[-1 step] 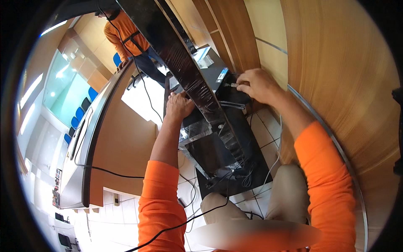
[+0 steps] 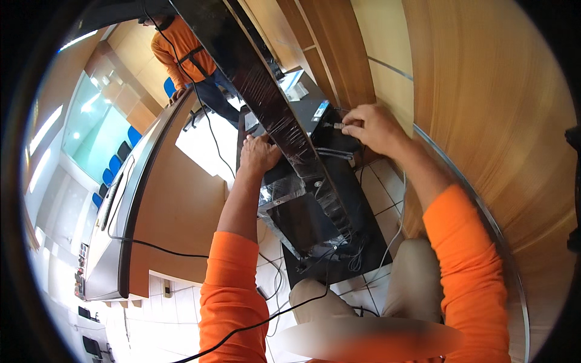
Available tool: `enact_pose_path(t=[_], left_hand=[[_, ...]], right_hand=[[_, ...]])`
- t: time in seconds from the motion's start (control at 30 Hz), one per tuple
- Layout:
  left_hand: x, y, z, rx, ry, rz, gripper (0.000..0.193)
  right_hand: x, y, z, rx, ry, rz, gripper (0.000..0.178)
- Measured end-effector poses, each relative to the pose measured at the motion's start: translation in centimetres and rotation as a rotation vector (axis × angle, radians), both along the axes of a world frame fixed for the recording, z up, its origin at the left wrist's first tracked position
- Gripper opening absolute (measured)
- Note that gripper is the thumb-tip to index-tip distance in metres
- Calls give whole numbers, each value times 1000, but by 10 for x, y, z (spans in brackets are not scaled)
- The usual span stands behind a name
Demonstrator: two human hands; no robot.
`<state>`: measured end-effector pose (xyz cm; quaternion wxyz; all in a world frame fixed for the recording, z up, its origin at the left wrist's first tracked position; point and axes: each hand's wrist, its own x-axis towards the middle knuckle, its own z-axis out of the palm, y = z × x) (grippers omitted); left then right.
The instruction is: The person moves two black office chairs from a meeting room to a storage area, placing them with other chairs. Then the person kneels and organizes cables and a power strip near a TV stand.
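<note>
A pale network cable plug [image 2: 339, 126] is pinched between the thumb and fingers of my right hand [image 2: 374, 126]. It points at the right side of a black box-shaped device [image 2: 308, 109] with a blue and white label; whether it touches cannot be made out. My left hand [image 2: 259, 154] rests against the near left side of this device, thumb apart from the fingers and nothing visible in it. A dark beam in glossy plastic film [image 2: 266, 91] slants between my hands, hiding part of the device. Below stands a film-wrapped black unit [image 2: 302, 221].
Bundled black cables [image 2: 357, 257] lie at the wrapped unit's foot. A light grey cable [image 2: 399, 227] hangs down on the right beside the wooden wall panel [image 2: 484, 121]. At left stands a long counter [image 2: 163, 199]; behind it is a person in orange [image 2: 184, 48].
My right hand and the plug have shifted very slightly down and to the right. My left hand stays in place.
</note>
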<state>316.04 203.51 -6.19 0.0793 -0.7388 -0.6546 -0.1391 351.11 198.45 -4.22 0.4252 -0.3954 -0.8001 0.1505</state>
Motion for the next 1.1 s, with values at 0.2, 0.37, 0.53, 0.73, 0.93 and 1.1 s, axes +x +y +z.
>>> enact_pose_path(t=[0.2, 0.37, 0.53, 0.73, 0.93, 1.1], left_hand=[[-10, 13, -11, -78, 47, 41, 88], [-10, 12, -7, -41, 142, 64, 88], [1, -20, 16, -223, 11, 154, 87], [5, -115, 21, 269, -232, -136, 63], [-21, -238, -31, 622, -1080, 4, 31], [22, -364, -156, 676, -499, 281, 39]], right_hand=[[8, -31, -23, -156, 289, -41, 26], [11, -44, -16, -1, 153, -68, 24], [8, -74, -25, 128, 77, -100, 21], [6, -119, -6, -170, 543, 127, 23], [46, -161, 41, -599, 1391, 1030, 43], [15, -195, 50, -559, 1509, 1219, 37]])
